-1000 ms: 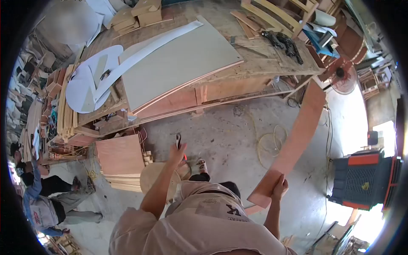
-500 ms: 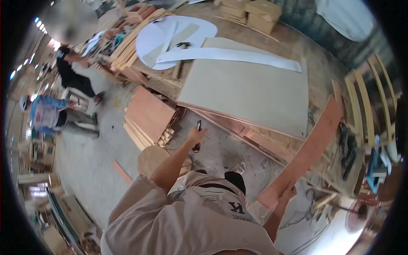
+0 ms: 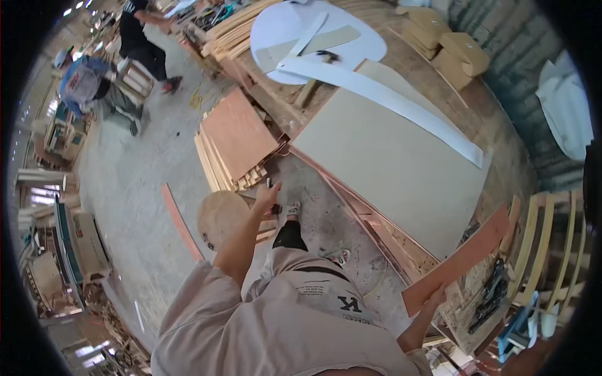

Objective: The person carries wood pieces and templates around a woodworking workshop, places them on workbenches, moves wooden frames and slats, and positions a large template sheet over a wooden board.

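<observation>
My left hand [image 3: 268,195] is closed around a small dark tool [image 3: 276,208] with a metallic tip, its kind partly hidden by the fingers. It hovers near a round wooden stool top [image 3: 221,219]. At the lower right, my right hand [image 3: 433,301] grips the near end of a long reddish plywood strip [image 3: 467,254], which slants up and away beside the worktable. A large grey-faced board [image 3: 389,156] lies on that table, with a long white strip [image 3: 401,106] resting across its far side.
A stack of wood with a plywood sheet [image 3: 241,135] stands left of the table. A white rounded sheet [image 3: 276,41] and cardboard pieces [image 3: 461,53] lie farther back. Another reddish strip [image 3: 180,219] lies on the floor. Two people are at the upper left; curved slats [image 3: 535,238] stand right.
The view has shifted and turned as I step. My right hand still holds the plywood strip, now farther right, and my left hand keeps the tool, now farther left.
</observation>
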`<state>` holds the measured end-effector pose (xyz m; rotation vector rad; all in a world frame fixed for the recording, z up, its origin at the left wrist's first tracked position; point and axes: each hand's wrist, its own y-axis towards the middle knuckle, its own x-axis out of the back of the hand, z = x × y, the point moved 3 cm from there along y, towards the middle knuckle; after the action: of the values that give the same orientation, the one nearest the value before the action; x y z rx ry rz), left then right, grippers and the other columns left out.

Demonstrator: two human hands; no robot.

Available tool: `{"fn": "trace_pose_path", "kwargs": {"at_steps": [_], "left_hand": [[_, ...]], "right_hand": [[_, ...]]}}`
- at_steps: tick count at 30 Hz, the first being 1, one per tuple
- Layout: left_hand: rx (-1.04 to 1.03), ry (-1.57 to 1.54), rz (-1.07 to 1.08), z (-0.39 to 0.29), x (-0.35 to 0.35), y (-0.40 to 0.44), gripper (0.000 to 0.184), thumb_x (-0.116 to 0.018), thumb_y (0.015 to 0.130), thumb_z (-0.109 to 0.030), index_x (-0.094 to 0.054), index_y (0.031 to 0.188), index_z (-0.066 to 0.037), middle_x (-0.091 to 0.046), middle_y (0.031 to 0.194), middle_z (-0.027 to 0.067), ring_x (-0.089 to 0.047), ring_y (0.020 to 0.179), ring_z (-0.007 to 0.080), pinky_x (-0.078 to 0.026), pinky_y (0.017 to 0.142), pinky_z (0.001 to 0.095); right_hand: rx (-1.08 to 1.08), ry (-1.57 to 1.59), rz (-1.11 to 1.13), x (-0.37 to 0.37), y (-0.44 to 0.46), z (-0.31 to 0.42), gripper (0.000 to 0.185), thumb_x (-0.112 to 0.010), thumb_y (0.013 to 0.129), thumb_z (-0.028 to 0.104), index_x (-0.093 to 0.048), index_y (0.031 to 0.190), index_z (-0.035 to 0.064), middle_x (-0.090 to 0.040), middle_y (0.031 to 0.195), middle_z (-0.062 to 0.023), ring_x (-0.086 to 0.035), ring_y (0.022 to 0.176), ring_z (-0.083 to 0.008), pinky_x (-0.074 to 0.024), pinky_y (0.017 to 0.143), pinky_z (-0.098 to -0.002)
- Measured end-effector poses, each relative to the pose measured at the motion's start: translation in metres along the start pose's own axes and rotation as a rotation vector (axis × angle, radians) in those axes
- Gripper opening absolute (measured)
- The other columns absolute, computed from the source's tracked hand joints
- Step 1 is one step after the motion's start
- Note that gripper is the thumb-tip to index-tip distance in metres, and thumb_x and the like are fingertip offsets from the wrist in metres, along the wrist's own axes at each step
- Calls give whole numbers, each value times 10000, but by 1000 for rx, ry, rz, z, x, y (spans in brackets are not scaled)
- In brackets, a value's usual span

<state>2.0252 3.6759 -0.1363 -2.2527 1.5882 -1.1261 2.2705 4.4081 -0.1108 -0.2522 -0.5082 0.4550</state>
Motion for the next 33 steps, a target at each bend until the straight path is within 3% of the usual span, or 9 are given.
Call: {"fn": "trace_pose_path", "kwargs": {"at_steps": [8,15,18,21,24,26,28,30,33], "left_hand": [[163,-159,60,-14,-27,39,452,-630,704,-419,-614,662,32,-597,607,157,-611,603,290,-458,568,381],[183,-230,101,4,2,31,445,-624,722,-388,-577,588,33,-572,539,130,-610,538,253,-454,524,380],[227,-209,-39,37,27,40,502,-613,712,-454,-597,637,43,-582,557,139,-612,547,262,-464,538,375],[307,-26,-213,65,60,34,594,-580,707,-535,-610,712,58,-606,639,190,-628,640,301,-476,586,393],[410,-109,-298,111,81,29,603,-564,722,-540,-619,775,57,-607,665,206,-625,669,313,-471,594,408],[515,-164,-274,98,101,28,586,-555,740,-526,-623,800,53,-600,644,197,-618,640,305,-466,571,406],[532,-394,-293,89,124,59,486,-518,804,-448,-631,798,24,-588,616,159,-590,581,244,-442,517,390],[531,-484,-294,104,114,89,433,-500,830,-407,-637,782,1,-568,581,122,-562,537,203,-419,484,361],[427,-523,-297,106,74,96,363,-458,875,-343,-646,751,-58,-486,476,23,-482,418,111,-357,414,270]], "right_hand": [[-127,-155,-265,-85,-146,107,692,-585,776,536,-553,985,-123,-588,973,-166,-567,813,-247,-492,708,-353],[-131,-169,-99,-145,-106,108,657,-584,780,532,-558,995,-88,-584,913,-133,-560,766,-219,-494,631,-321],[-96,51,69,-195,-137,141,594,-593,800,479,-519,1061,-49,-541,898,-96,-535,730,-199,-466,629,-308],[-156,-303,-73,-203,-131,143,541,-570,816,479,-556,970,-39,-556,880,-104,-540,691,-213,-458,605,-320],[-123,-765,237,-172,-61,146,474,-562,819,479,-588,881,10,-549,756,-83,-532,644,-233,-439,529,-343],[1122,-1566,287,-191,-62,198,334,-571,847,366,-568,860,32,-529,683,-24,-502,592,-136,-412,469,-235],[704,-897,501,-328,-189,277,206,-562,856,261,-556,783,68,-426,562,2,-454,507,-123,-340,414,-249],[498,-742,802,-448,-269,294,116,-527,864,142,-549,801,48,-436,594,28,-404,490,-60,-321,436,-198],[581,-751,1260,-589,-429,275,130,-539,858,117,-587,924,17,-494,665,16,-444,543,-39,-352,455,-190]]}}
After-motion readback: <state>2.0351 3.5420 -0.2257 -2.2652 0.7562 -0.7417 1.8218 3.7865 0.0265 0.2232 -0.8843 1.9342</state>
